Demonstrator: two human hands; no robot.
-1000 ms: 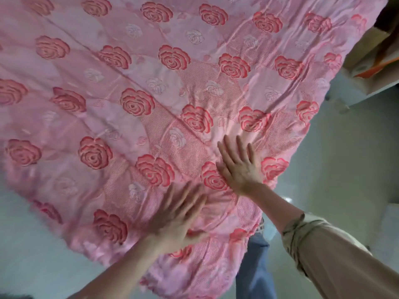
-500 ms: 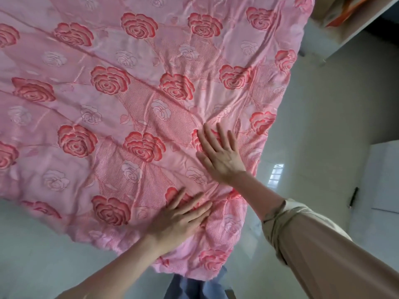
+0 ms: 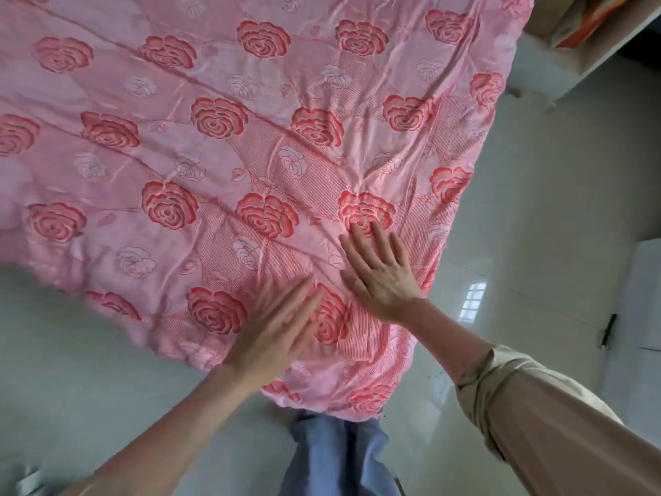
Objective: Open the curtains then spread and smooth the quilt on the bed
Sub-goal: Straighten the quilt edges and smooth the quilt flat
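Observation:
A pink quilt (image 3: 221, 162) printed with red and white roses lies spread over the bed and fills most of the view. Shallow creases run across it. Its near corner hangs down in front of my legs. My left hand (image 3: 275, 331) rests flat on the quilt near that corner, fingers apart and blurred by motion. My right hand (image 3: 379, 273) presses palm-down on the quilt just to the right, fingers spread and pointing away from me toward a red rose. Neither hand holds anything. The curtains are out of view.
Pale glossy floor tiles (image 3: 536, 216) surround the bed on the right and left. A white piece of furniture with an orange item (image 3: 579, 34) stands at the top right. A white door or panel (image 3: 644, 295) is at the right edge. My blue trousers (image 3: 336, 456) show below the quilt's corner.
The view has shifted, so the quilt's corner now sits lower and nearer my legs. Both flat hands have slid across the quilt surface; the left hand is moving and blurred.

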